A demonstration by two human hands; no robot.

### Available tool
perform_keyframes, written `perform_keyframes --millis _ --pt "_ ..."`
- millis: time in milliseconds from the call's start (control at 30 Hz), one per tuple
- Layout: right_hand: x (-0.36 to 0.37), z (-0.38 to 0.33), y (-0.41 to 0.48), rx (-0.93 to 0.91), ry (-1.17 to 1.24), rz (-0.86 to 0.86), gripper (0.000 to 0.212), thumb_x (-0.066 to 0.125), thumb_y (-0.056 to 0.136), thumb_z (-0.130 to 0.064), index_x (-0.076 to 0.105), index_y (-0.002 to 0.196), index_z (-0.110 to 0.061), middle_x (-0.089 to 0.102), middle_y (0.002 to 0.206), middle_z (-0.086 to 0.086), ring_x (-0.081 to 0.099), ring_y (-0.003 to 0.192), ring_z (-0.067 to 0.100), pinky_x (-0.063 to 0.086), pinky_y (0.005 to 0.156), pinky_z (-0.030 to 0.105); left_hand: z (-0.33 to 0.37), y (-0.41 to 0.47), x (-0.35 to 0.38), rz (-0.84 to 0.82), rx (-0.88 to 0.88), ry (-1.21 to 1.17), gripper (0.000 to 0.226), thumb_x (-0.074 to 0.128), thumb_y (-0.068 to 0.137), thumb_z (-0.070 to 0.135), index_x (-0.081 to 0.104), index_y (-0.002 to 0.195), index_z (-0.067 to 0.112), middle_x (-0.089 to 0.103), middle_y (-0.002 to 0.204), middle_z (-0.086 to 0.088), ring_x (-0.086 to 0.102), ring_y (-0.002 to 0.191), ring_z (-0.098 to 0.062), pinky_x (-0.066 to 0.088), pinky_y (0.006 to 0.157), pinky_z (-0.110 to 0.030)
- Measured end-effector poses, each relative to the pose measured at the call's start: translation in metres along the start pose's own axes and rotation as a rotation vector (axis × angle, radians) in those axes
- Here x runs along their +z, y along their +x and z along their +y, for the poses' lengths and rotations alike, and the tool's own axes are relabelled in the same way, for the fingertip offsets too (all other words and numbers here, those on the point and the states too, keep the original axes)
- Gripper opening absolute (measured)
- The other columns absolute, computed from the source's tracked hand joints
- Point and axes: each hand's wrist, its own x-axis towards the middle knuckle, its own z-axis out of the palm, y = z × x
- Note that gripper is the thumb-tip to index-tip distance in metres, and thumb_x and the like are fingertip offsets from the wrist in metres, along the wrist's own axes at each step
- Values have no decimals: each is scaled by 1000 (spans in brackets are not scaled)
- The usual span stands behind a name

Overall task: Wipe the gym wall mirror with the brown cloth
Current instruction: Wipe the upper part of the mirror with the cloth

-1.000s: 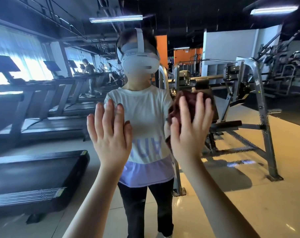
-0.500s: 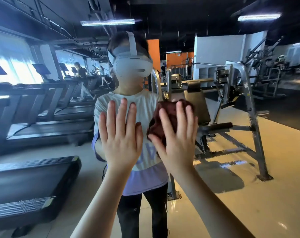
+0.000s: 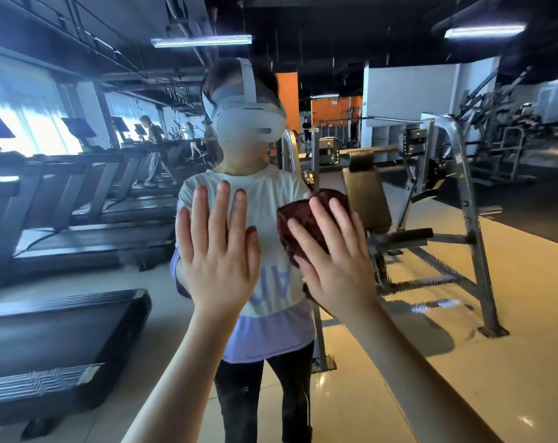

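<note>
Head view: we record both hands raised against the gym wall mirror [image 3: 431,362]. Our right hand [image 3: 335,260] lies flat with fingers straight and spread, curled round nothing. It presses the brown cloth [image 3: 303,219] onto the glass, the cloth bunched beneath palm and fingers and bulging out past the fingertips and on the thumb side. We judge the flat palm is chosen to spread pressure over the wad so that it drags evenly. Our left hand [image 3: 218,251], just beside the right on its thumb side and not touching it, is likewise flat, fingers straight, holding nothing. It appears to rest on the glass, probably as a brace for balance, though it may leave prints needing a further pass. Beyond the hands the glass reflects a headset wearer [image 3: 249,123], treadmills [image 3: 63,330] and a weight machine [image 3: 447,219]. Wiping is in progress; how much of the glass is done we cannot tell
</note>
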Motion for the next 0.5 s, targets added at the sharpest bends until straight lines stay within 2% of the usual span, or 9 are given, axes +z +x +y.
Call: perform_keyframes --millis 67,167,200,233,267,333,400,433,500 --pt "-4 21 5 33 -27 40 42 40 102 -32 40 143 -23 32 153 11 27 143 34 10 123 44 0 0 0 3 -2 2 50 44 100 26 42 147 10 48 148 -16 32 142 -38 17 120 -48" --pt "-7 35 26 451 66 228 41 42 101 -29 45 141 -19 37 153 16 25 143 35 21 118 57 1 -1 0 2 -2 8 49 44 100 26 42 147 10 48 148 -16 31 142 -38 16 121 -47" --pt "-6 30 33 563 96 268 42 43 100 -28 45 141 -18 36 154 16 23 144 35 22 117 60 1 -1 1 1 -2 10 49 44 100 26 43 146 10 49 147 -16 31 142 -38 16 121 -47" --pt "-5 22 36 596 102 279 44 42 100 -29 44 142 -18 34 155 16 22 144 35 19 119 58 1 -1 1 0 -2 9 49 44 100 26 43 146 10 49 147 -17 31 142 -38 17 120 -48" --pt "-2 13 36 536 88 251 45 41 100 -31 43 143 -19 33 155 15 22 144 35 14 121 53 1 -1 1 0 -2 9 48 44 100 26 43 146 10 49 147 -17 31 142 -38 17 120 -48" --pt "-1 4 28 216 38 114 46 44 100 -33 41 144 -21 35 154 14 25 144 36 8 122 45 0 0 1 3 3 11 48 44 100 26 45 145 9 49 147 -17 32 142 -38 18 119 -49" --pt "-7 14 22 -28 -15 6 47 49 98 -31 41 144 -22 40 153 14 27 144 35 10 122 45 0 0 1 4 5 12 47 46 100 25 46 144 8 49 147 -17 32 142 -38 19 119 -50" --pt "-9 24 20 -33 -30 11 46 49 99 -31 42 144 -22 41 152 14 28 143 34 12 122 46 0 0 0 4 6 11 47 47 99 25 47 143 8 49 147 -17 33 142 -38 19 119 -50" --pt "-9 36 20 190 -17 115 42 42 102 -33 43 142 -21 41 152 15 28 143 34 19 120 52 0 0 0 5 9 13 47 49 98 24 48 143 8 50 146 -17 34 141 -39 20 119 -49"
